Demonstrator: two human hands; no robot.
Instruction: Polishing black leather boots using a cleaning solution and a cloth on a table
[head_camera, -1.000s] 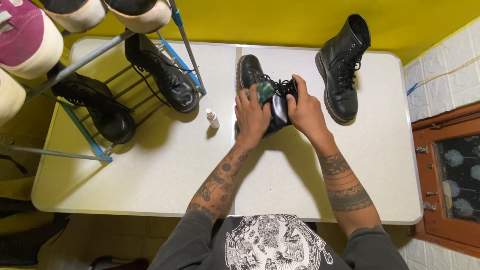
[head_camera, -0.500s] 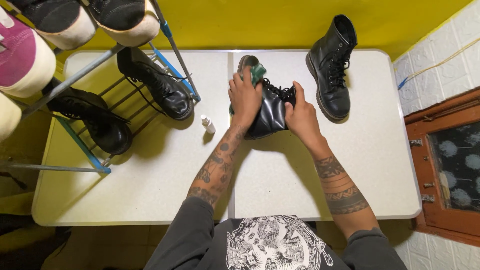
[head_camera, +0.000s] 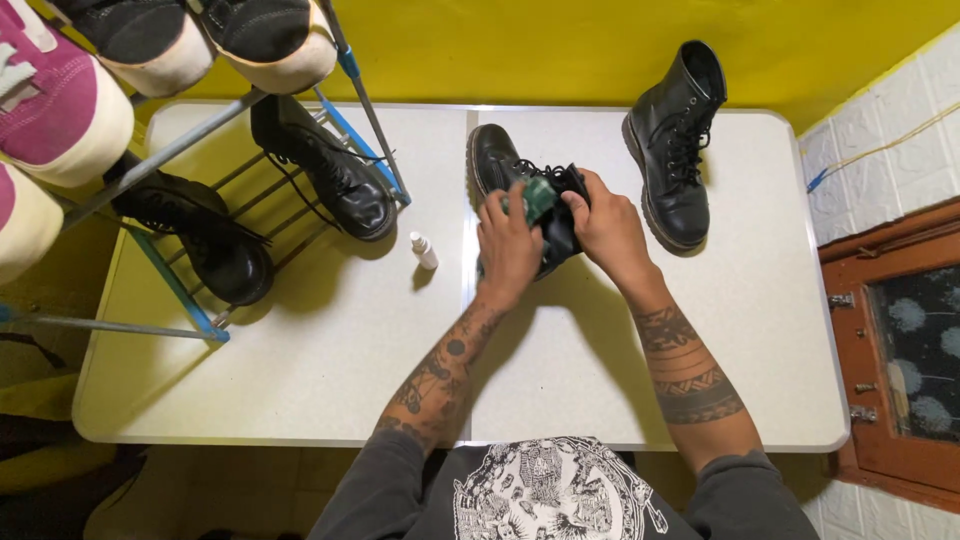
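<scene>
Boot (head_camera: 505, 165) lies on its side mid-table, toe away — right hand (head_camera: 610, 232) clamped on its ankle to steady it, left hand (head_camera: 508, 245) closed on a green cloth (head_camera: 538, 195) pressed to the leather, small white bottle (head_camera: 424, 249) near left, its mate (head_camera: 678, 150) upright further right, shoe rack (head_camera: 200, 200) beyond.

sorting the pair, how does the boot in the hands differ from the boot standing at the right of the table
The held boot lies tipped on the table, gripped by the right hand, with the left hand pressing a green cloth on it. The right boot stands upright, untouched. Both are black lace-up boots.
</scene>
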